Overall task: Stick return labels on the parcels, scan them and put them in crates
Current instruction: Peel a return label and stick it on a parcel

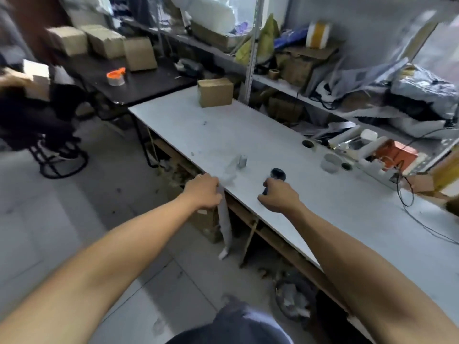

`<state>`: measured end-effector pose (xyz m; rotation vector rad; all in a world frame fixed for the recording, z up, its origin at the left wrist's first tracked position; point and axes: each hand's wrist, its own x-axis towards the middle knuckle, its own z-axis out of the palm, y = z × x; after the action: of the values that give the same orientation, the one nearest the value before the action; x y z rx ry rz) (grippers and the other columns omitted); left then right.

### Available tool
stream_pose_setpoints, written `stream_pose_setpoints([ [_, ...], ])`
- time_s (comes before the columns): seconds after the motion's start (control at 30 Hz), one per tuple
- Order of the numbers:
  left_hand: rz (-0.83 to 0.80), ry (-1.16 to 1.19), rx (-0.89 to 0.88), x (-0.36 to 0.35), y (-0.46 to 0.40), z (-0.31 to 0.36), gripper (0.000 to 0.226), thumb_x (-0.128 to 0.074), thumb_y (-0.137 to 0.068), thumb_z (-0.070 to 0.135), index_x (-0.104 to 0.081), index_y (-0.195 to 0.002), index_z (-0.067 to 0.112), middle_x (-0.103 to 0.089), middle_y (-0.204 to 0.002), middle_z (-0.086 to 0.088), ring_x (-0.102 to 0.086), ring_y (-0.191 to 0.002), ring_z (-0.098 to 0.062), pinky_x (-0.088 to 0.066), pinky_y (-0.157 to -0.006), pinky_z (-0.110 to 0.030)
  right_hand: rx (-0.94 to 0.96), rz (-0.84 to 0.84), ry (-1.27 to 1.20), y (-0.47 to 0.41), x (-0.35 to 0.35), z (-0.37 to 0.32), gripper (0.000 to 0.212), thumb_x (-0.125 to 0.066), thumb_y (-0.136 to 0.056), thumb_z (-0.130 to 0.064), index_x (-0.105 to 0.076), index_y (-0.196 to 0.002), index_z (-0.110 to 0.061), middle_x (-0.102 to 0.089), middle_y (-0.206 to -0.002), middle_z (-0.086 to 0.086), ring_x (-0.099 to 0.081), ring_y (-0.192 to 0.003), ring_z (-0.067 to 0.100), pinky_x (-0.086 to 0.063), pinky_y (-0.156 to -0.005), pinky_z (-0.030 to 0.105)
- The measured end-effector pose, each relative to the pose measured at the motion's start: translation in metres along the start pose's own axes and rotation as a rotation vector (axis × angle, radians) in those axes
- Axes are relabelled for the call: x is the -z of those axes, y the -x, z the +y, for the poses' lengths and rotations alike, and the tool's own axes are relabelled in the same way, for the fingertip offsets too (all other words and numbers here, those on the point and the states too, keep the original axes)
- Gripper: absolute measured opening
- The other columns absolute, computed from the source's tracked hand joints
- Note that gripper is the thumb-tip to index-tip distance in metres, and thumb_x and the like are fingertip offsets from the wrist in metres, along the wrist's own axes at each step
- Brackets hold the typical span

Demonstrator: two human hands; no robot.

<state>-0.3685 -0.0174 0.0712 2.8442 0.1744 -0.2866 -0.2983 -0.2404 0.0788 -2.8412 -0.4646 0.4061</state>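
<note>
- Head view: the white table (285, 150) is the landmark; its long near edge runs from the far left corner down toward the lower right, with bare grey floor (74, 219) open on the person's side of it
- The left hand (202, 192) sits at that near edge, fingers curled round a grey strip (224, 219), which looks like a flat grey bag or label backing; I cannot tell which. The strip hangs over the table edge toward the floor, with its upper part blurred on the tabletop
- The right hand (279, 194) is over the table just inside the near edge, fingers curled round the dark handle of a scanner (277, 174) whose round black head points up the table
- A cardboard parcel (215, 92) stands near the table's far end, well apart from both hands, with a wide bare stretch of tabletop between
- A small grey object (242, 161) lies on the table just beyond the hands
- Along the table's far edge a metal shelf (310, 95) is packed with bags and boxes; a black cable (407, 194) loops onto the tabletop at the right
- Past the table's far left corner stands a black table (149, 83) with cartons (104, 42) and an orange tape dispenser (115, 76)
- Under the table's near edge sit boxes and debris
</note>
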Motion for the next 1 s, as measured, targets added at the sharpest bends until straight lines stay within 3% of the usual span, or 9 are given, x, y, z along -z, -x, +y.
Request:
stream_pose_setpoints([
  [0.23,0.016,0.035,0.080,0.015,-0.064,-0.066,0.047,-0.054,-0.093,0.034,-0.054,-0.137,0.017,-0.054,-0.129,-0.006,-0.051,-0.121,-0.028,-0.049,-0.078,-0.037,0.132,-0.040,0.035,-0.103,-0.012,-0.055,0.054,-0.059,-0.091,-0.033,-0.048,-0.140,-0.015,-0.056,-0.135,0.009,-0.054,-0.120,0.030,-0.051,-0.091,0.041],
  [0.4,0.016,0.033,0.071,0.044,-0.148,-0.099,0.049,-0.056,-0.096,0.035,-0.051,-0.141,0.016,-0.051,-0.140,-0.007,-0.049,-0.129,-0.027,-0.050,-0.095,-0.040,0.131,-0.025,-0.008,-0.200,-0.007,-0.079,0.055,-0.060,-0.093,-0.033,-0.046,-0.143,-0.015,-0.054,-0.139,0.008,-0.051,-0.125,0.029,-0.049,-0.094,0.040],
  [0.6,0.014,0.046,0.055,0.079,-0.245,-0.130,0.050,-0.055,-0.098,0.038,-0.049,-0.143,0.018,-0.047,-0.145,-0.004,-0.043,-0.134,-0.024,-0.044,-0.104,-0.042,0.098,0.003,-0.057,-0.308,0.010,-0.109,0.054,-0.062,-0.091,-0.035,-0.049,-0.140,-0.018,-0.057,-0.136,0.007,-0.055,-0.119,0.026,-0.052,-0.093,0.041],
  [1.0,0.039,0.175,0.056,0.128,-0.418,-0.223,0.061,-0.061,-0.094,0.037,-0.042,-0.148,0.018,-0.038,-0.151,-0.004,-0.042,-0.137,-0.025,-0.044,-0.102,-0.040,0.018,0.005,-0.085,-0.481,0.030,-0.175,0.053,-0.061,-0.093,-0.035,-0.049,-0.141,-0.016,-0.057,-0.135,0.008,-0.055,-0.120,0.026,-0.050,-0.088,0.036],
])
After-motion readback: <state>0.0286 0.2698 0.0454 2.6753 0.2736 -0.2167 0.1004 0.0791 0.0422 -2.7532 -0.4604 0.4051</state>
